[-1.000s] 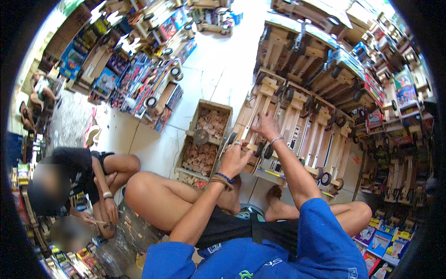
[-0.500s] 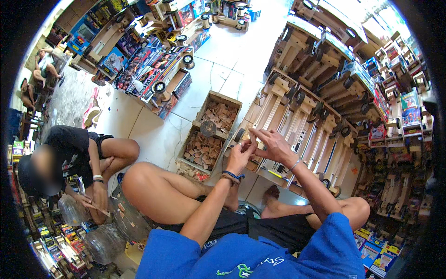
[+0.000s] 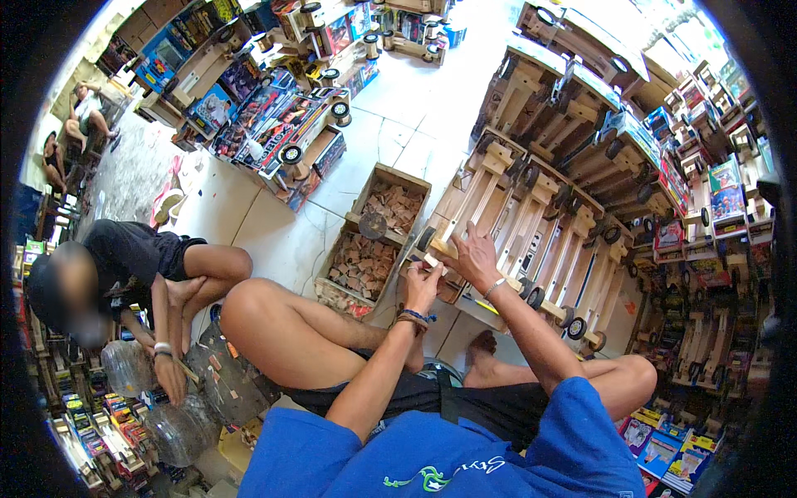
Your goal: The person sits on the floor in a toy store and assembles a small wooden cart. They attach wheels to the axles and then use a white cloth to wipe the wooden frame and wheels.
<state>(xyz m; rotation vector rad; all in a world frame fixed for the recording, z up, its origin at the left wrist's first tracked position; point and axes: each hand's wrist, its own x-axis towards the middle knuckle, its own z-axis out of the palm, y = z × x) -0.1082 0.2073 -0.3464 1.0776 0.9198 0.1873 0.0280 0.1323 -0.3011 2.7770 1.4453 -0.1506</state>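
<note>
My left hand (image 3: 422,286) is closed in a pinch on a small pale piece (image 3: 431,260), wood by its look. Just to the right, my right hand (image 3: 478,264) has its fingers stretched apart over the near left corner of a row of upturned wooden toy trucks (image 3: 515,217); nothing shows in its grip. Its thumb comes close to the pale piece, though whether they touch I cannot tell. A black toy wheel (image 3: 427,239) sits at that corner, beside both hands.
Left of my hands stands a two-part wooden box (image 3: 330,246) with small reddish-brown chips. Finished toy trucks (image 3: 274,137) stand farther left. More upturned trucks (image 3: 548,104) are stacked behind. A co-worker in black (image 3: 124,257) sits at left, near clear plastic bundles (image 3: 178,432).
My hands have drawn apart, the right one's fingers spreading over the trucks. The pale piece now shows in my left hand. The co-worker's hand has moved down toward the plastic bundles.
</note>
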